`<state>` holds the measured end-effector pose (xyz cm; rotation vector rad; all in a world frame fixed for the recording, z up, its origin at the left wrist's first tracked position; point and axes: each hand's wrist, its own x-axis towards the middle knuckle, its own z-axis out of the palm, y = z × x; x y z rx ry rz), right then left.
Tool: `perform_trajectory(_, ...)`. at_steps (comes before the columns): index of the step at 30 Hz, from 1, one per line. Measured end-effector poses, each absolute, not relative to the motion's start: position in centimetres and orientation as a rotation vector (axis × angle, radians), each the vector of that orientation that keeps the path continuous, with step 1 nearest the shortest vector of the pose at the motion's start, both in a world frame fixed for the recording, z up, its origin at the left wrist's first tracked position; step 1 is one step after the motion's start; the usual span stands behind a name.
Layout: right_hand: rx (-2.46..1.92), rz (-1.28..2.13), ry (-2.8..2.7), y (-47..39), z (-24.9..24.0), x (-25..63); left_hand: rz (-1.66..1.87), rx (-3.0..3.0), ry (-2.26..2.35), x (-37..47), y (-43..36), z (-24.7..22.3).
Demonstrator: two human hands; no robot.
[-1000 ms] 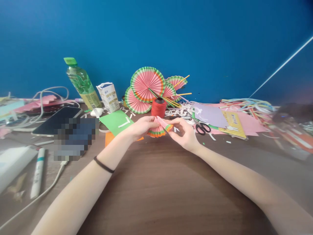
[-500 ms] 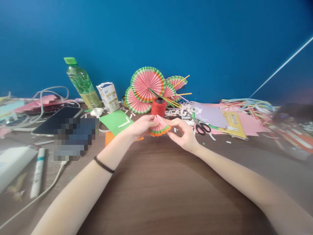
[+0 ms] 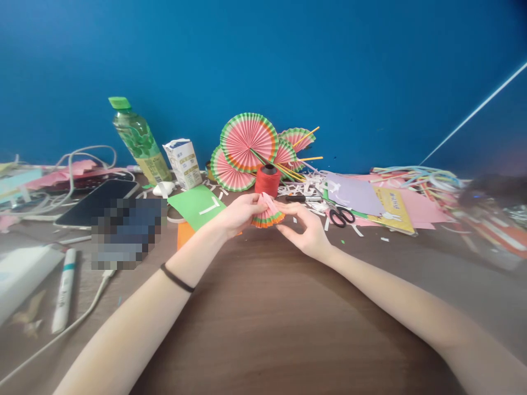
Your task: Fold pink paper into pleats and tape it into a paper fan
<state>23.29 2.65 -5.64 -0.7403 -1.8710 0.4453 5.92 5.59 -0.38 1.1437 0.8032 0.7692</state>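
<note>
A small pleated paper fan [image 3: 268, 213], pink with a green and orange edge, is partly spread between my hands. My left hand [image 3: 244, 213] pinches its left side. On the right side, the fingers of my right hand [image 3: 307, 230] press against the folds, thumb and forefinger bent around the edge. Just behind the fan stands a red thread spool [image 3: 267, 180]. Round pleated paper fans [image 3: 249, 141] in pink and green lean behind the spool, with thin sticks among them.
Black-handled scissors [image 3: 341, 216] lie right of my hands, near white paper scraps and a yellow packet [image 3: 393, 208]. At left are a green-capped bottle [image 3: 140, 140], a carton [image 3: 183, 163], green paper [image 3: 196, 204], a phone [image 3: 129, 233] and a marker [image 3: 64, 291].
The small fan's right side has drawn in slightly to the left. My right hand has shifted a little left with it, while my left hand has barely moved.
</note>
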Motion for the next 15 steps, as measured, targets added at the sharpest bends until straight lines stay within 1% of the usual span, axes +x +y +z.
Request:
perform_trajectory(5,-0.853,0.413,-1.868,2.3,-5.6,22.9,0.872,1.096,0.847,6.2,5.6,-0.7)
perform_trajectory(10,-0.821,0.355,-1.879,2.2,-5.6,22.7,0.932,1.056,0.854,6.6,5.6,-1.0)
perform_trajectory(12,-0.798,0.342,-1.882,2.2,-5.8,22.7,0.947,1.097,0.873,6.8,5.6,-1.3)
perform_trajectory(15,-0.739,0.334,-1.94,2.1,-5.9,22.6,0.988,1.295,1.023,7.0,5.5,-1.8)
